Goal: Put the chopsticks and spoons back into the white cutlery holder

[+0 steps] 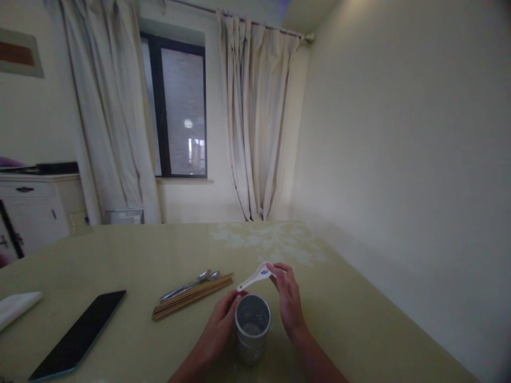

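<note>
My right hand (288, 300) pinches the bowl end of a white ceramic spoon (255, 276) with a blue mark; its handle points left and down over a grey perforated cylindrical holder (252, 330). My left hand (219, 324) grips the side of that holder, which stands upright on the pale green table (351, 314). The holder looks empty inside. Just left of it lie a bundle of brown chopsticks (194, 297) and two metal spoons (191, 284), flat on the table.
A black phone (80, 334) lies at the near left, with a white napkin (16, 307) at the left edge. A white cabinet (34, 210) stands far left. Curtains (255, 122) frame a dark window (179, 106); a plain wall runs along the right.
</note>
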Tool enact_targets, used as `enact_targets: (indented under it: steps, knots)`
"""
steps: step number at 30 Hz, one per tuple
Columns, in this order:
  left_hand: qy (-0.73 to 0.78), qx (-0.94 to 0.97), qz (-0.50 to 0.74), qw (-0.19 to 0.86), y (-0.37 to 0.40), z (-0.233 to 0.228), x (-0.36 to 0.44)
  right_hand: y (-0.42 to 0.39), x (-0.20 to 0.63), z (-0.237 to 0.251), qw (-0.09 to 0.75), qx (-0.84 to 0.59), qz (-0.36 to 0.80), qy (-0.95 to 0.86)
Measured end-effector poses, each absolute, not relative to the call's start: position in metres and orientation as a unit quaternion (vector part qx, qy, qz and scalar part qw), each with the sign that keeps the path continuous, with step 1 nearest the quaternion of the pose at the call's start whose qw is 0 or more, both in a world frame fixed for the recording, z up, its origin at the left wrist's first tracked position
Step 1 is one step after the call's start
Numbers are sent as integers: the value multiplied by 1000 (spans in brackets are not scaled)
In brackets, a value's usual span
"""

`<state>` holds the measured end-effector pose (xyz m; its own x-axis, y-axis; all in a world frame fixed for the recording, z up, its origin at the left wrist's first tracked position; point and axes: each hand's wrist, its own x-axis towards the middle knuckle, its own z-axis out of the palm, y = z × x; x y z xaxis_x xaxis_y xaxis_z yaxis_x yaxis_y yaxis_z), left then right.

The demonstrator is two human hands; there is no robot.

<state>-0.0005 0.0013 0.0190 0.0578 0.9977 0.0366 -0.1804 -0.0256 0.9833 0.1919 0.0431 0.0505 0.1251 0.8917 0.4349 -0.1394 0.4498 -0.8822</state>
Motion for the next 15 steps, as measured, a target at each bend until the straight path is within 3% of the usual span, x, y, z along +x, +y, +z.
enact_targets:
  steps: [9,15]
  knots:
    - [484,538,561,403,19,22,-19,41,170,37,584,-339,529,-514]
    - [585,464,604,280,39,37,-89,49,179,30,564,-341,531,-533]
